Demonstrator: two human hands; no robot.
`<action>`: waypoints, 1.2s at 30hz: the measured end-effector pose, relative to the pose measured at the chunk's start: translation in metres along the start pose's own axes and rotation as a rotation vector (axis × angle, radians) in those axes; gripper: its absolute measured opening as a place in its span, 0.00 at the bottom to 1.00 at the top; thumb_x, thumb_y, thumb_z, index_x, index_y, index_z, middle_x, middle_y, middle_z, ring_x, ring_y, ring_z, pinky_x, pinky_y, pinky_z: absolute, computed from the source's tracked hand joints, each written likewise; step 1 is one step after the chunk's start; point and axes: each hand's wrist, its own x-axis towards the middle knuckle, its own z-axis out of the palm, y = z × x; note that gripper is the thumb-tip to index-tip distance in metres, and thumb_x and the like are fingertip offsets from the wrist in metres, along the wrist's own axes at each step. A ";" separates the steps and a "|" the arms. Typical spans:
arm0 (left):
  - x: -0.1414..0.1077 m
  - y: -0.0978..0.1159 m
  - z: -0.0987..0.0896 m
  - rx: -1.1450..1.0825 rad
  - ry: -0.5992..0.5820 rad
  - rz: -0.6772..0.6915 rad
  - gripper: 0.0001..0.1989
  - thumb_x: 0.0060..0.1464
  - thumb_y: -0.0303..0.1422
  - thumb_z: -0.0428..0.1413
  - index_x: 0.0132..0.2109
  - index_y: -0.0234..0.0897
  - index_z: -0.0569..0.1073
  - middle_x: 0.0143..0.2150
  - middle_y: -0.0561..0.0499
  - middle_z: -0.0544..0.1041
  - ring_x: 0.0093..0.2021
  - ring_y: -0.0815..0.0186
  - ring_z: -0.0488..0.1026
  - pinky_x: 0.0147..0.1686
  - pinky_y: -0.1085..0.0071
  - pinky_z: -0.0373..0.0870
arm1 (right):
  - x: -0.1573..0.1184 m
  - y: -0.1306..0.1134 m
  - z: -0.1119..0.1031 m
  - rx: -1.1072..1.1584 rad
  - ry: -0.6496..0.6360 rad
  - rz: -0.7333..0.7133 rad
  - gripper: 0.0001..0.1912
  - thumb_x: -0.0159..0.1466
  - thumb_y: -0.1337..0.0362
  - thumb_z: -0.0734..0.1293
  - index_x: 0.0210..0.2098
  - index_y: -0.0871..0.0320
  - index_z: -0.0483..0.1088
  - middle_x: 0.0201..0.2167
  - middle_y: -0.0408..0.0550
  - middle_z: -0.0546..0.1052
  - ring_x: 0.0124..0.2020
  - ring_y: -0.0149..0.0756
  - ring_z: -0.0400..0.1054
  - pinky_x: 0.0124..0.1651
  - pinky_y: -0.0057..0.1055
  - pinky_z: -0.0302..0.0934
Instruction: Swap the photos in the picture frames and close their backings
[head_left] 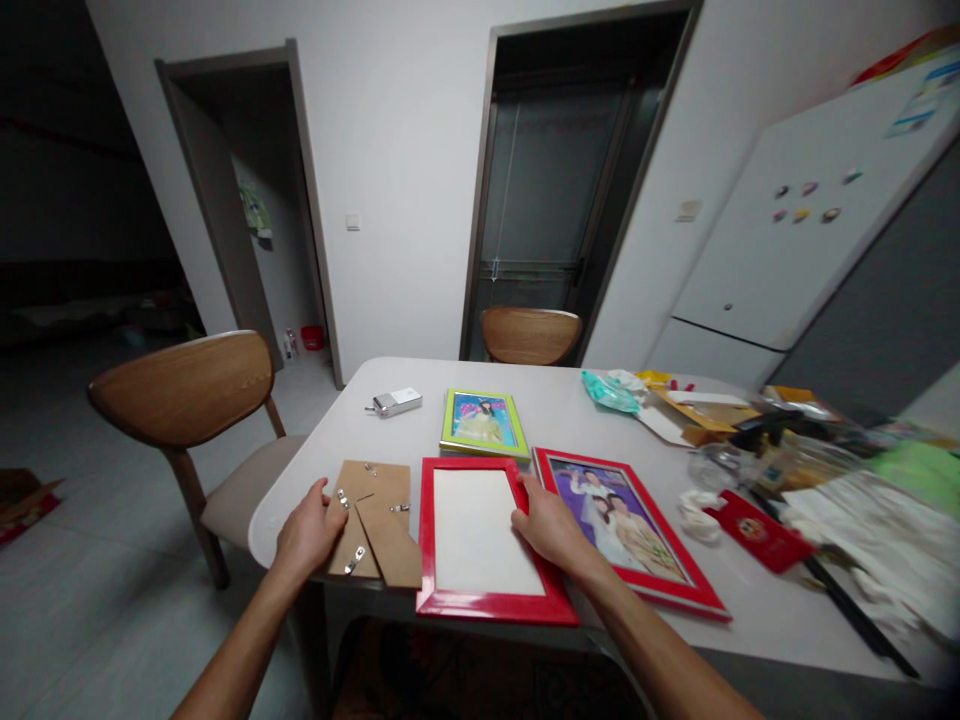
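My left hand [311, 525] grips the left edge of a brown picture-frame backing board [349, 545], which has metal clips and a fold-out stand. The board's near edge reaches past the table's front edge. My right hand [551, 520] holds a red picture frame [496, 608] by its right side, the thumb over the border. Inside that border shows a plain white panel [484, 530]. Just right of it lies a second red frame [637, 520] with a wedding photo. Behind them is a lime-green frame [484, 422] with a photo.
On the white table [405, 440] a small silver-and-white box [397, 402] lies at the far left. Clutter fills the right side: a red envelope [761, 532], crumpled tissue [699, 515], a teal packet [611, 392] and white cloth [885, 550]. Wooden chairs [187, 390] stand at the left and behind.
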 end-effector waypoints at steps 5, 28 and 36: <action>-0.037 0.037 0.031 0.167 -0.072 0.343 0.24 0.46 0.32 0.50 0.52 0.31 0.59 0.49 0.41 0.66 0.50 0.59 0.63 0.49 0.63 0.58 | -0.011 -0.012 -0.016 0.828 -0.085 0.213 0.34 0.49 0.70 0.57 0.56 0.59 0.46 0.31 0.48 0.74 0.25 0.34 0.68 0.30 0.31 0.61; -0.066 0.059 0.029 -0.242 0.071 0.304 0.23 0.44 0.28 0.50 0.50 0.35 0.60 0.39 0.48 0.70 0.37 0.65 0.69 0.35 0.70 0.67 | -0.007 0.006 -0.009 -0.043 0.063 -0.095 0.22 0.52 0.68 0.58 0.47 0.66 0.63 0.37 0.56 0.72 0.36 0.38 0.66 0.38 0.29 0.55; -0.068 0.022 0.034 -0.025 -0.085 0.246 0.23 0.46 0.30 0.47 0.51 0.34 0.58 0.33 0.51 0.71 0.32 0.64 0.70 0.34 0.68 0.66 | -0.009 0.006 0.003 -0.287 -0.037 -0.077 0.11 0.54 0.68 0.58 0.36 0.62 0.66 0.33 0.55 0.72 0.34 0.36 0.65 0.35 0.27 0.52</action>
